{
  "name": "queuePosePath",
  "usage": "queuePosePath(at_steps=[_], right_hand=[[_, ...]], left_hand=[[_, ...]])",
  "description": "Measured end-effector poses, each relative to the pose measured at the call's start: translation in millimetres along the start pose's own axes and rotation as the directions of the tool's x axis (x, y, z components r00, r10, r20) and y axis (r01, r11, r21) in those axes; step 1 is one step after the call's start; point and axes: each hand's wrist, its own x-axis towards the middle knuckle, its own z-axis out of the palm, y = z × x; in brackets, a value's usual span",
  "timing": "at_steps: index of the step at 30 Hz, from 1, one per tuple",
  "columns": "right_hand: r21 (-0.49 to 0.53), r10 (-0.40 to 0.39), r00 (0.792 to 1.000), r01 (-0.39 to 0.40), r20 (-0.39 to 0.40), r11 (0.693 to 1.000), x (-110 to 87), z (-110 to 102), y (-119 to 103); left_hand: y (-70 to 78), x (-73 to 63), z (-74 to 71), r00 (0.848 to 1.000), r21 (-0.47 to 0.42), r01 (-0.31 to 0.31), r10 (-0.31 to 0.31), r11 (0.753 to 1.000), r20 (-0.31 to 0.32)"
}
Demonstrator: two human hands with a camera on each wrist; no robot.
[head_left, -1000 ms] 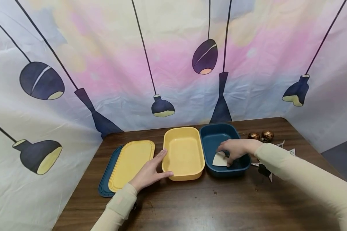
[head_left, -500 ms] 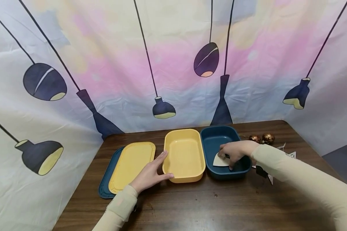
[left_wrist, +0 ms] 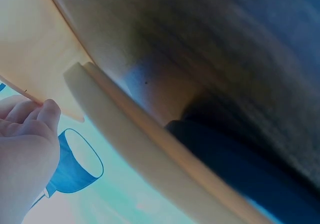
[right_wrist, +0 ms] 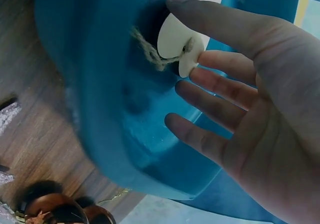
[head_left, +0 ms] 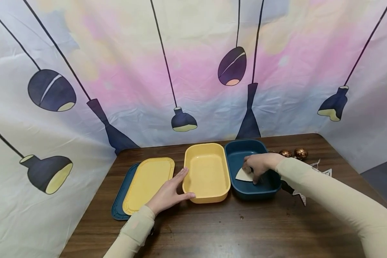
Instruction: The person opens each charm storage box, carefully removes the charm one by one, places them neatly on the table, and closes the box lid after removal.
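Observation:
A yellow rectangular box (head_left: 211, 199) and a dark blue one (head_left: 256, 195) stand side by side, both without lids. My left hand (head_left: 169, 194) rests against the yellow box's left side, fingers fairly straight and thumb at its front left corner. Inside the blue box, my right hand (head_left: 259, 165) holds a flat, pale wooden ornament (head_left: 243, 175) near the floor. The right wrist view shows thumb and forefinger at opposite edges of this ornament (right_wrist: 175, 37), the other fingers spread below. A twine loop (right_wrist: 150, 52) runs through its hole.
A yellow lid (head_left: 148, 184) lies overlapping a blue lid (head_left: 118, 209) at the left. Copper-coloured baubles (head_left: 300, 153) and a star ornament (head_left: 301, 197) lie right of the blue box. A printed cloth (head_left: 196, 71) hangs behind the wooden table (head_left: 213, 236).
The ornament has shifted slightly left and back within the blue box along with my right hand. My left hand keeps its place at the yellow box.

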Motion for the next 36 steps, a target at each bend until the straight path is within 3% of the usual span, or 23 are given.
queuePosePath(at_steps=[12, 26, 36], right_hand=[[-0.026, 0.009, 0.998, -0.010, -0.062, 1.000, 7.5, 7, 3], [0.091, -0.023, 0.999, 0.027, -0.044, 0.996, 3.3, 1, 10], [0.109, -0.051, 0.997, 0.056, -0.051, 0.992, 6.2, 1, 16]], left_hand=[[0.7, 0.0, 0.5, 1.000, 0.007, -0.014, 0.014, 1.000, -0.001], [0.3, 1.1, 0.8, 1.000, 0.024, -0.021, 0.021, 0.999, -0.011], [-1.1, 0.7, 1.1, 1.000, 0.023, 0.003, -0.003, 1.000, -0.001]])
